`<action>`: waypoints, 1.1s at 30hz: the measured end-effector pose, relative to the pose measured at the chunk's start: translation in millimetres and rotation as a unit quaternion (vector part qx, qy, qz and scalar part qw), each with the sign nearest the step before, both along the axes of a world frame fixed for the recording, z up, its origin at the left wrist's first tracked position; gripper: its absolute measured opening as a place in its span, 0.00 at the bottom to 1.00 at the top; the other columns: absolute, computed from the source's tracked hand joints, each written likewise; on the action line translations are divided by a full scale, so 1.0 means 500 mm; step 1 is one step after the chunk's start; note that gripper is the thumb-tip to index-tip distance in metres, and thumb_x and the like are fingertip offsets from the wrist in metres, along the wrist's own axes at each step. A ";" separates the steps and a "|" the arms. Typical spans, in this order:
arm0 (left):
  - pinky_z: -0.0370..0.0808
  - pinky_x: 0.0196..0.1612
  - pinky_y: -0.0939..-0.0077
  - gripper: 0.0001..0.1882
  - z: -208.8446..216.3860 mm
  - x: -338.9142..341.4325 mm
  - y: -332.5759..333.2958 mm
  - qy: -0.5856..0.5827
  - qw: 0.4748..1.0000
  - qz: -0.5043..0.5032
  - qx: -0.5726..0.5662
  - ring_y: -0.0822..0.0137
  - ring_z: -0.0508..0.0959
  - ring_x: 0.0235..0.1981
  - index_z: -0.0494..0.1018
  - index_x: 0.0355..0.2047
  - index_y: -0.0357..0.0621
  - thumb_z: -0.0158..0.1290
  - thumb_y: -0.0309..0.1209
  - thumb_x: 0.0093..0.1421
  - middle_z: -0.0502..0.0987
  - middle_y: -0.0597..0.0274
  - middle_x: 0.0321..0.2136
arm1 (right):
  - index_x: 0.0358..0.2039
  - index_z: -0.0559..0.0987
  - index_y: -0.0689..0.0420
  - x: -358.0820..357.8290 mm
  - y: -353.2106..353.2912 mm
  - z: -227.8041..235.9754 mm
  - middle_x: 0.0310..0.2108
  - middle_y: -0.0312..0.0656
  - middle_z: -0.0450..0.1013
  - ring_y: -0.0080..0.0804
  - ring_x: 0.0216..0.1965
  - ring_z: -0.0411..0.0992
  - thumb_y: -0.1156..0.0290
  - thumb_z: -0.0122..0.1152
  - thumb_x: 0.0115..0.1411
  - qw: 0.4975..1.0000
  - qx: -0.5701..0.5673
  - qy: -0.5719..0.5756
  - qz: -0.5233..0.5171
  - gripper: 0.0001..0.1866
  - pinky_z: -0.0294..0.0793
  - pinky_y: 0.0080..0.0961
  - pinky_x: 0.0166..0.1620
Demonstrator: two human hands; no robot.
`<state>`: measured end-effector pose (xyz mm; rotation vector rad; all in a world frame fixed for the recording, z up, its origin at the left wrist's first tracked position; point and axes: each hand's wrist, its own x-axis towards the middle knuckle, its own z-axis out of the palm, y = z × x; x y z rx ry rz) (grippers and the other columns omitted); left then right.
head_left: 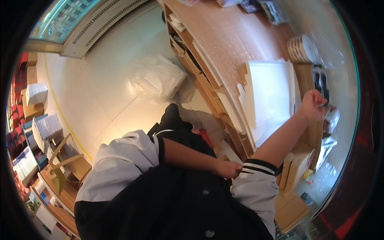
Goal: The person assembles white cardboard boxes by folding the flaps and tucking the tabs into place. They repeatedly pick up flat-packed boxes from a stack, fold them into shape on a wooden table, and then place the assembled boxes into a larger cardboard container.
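Observation:
My left hand [229,169] is closed at the cuff of my right jacket sleeve [256,182], its fingers gripping the white fabric near the black-and-white band. That sleeve is pushed up to the elbow. My right hand [313,105] is raised over the right side of the desk with its fingers curled closed; whatever they hold, if anything, I cannot make out. Just behind it are dark items [321,84] in a wooden-edged slot. A stack of white paper sheets [270,92] lies on the wooden desk [224,36] beside my right forearm.
Shelves with papers [204,66] run under the desk's edge. On the tiled floor [104,88] lies a plastic-wrapped white package [160,78]. A striped paper roll or cup [303,48] and clear plastic bags [330,120] sit at right. A wooden chair [60,160] and stacked boxes [48,128] stand left.

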<state>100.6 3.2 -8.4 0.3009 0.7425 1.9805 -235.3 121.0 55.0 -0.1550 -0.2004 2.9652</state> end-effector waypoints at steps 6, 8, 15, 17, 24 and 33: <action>0.71 0.49 0.65 0.17 -0.067 0.008 -0.062 0.232 0.961 0.133 -0.076 0.55 0.76 0.45 0.74 0.46 0.38 0.52 0.35 0.59 0.78 0.49 0.43 | 0.32 0.71 0.55 -0.004 -0.276 0.030 0.22 0.32 0.62 0.26 0.23 0.59 0.64 0.48 0.58 0.986 0.078 0.084 0.125 0.09 0.57 0.23 0.24; 0.71 0.47 0.60 0.16 -0.042 -0.006 -0.123 0.284 0.951 0.101 -0.074 0.51 0.76 0.44 0.75 0.42 0.38 0.51 0.35 0.58 0.77 0.46 0.41 | 0.32 0.71 0.56 -0.003 -0.358 0.002 0.22 0.32 0.61 0.26 0.23 0.58 0.66 0.49 0.58 0.961 0.219 0.092 0.143 0.08 0.57 0.23 0.25; 0.77 0.36 0.73 0.13 -0.392 -0.052 -0.468 -0.116 0.976 0.183 -0.020 0.68 0.77 0.31 0.75 0.38 0.41 0.51 0.38 0.62 0.78 0.60 0.33 | 0.59 0.65 0.58 0.127 -0.514 -0.241 0.60 0.47 0.60 0.43 0.61 0.58 0.61 0.55 0.62 0.346 0.921 0.153 0.087 0.27 0.57 0.40 0.63; 0.76 0.30 0.74 0.11 -0.581 -0.029 -0.614 -0.169 0.890 0.306 -0.293 0.67 0.78 0.26 0.73 0.39 0.40 0.48 0.31 0.60 0.79 0.56 0.29 | 0.64 0.59 0.54 0.155 -0.502 -0.273 0.67 0.48 0.48 0.45 0.68 0.47 0.61 0.55 0.62 0.226 0.955 0.135 0.133 0.31 0.49 0.42 0.67; 0.74 0.42 0.70 0.23 -1.137 0.096 -0.738 -0.321 0.613 0.465 -0.553 0.61 0.78 0.37 0.70 0.50 0.33 0.51 0.28 0.53 0.78 0.49 0.39 | 0.66 0.53 0.61 0.172 -0.446 -0.388 0.68 0.56 0.43 0.50 0.70 0.41 0.54 0.40 0.67 0.178 0.947 0.240 0.115 0.33 0.41 0.45 0.69; 0.69 0.53 0.63 0.35 -1.282 0.149 -0.736 -0.479 0.369 0.485 -0.632 0.51 0.73 0.50 0.64 0.53 0.32 0.59 0.42 0.50 0.73 0.44 0.48 | 0.66 0.51 0.64 0.181 -0.473 -0.380 0.68 0.54 0.46 0.48 0.68 0.46 0.58 0.29 0.65 0.171 0.946 0.249 0.121 0.33 0.49 0.42 0.67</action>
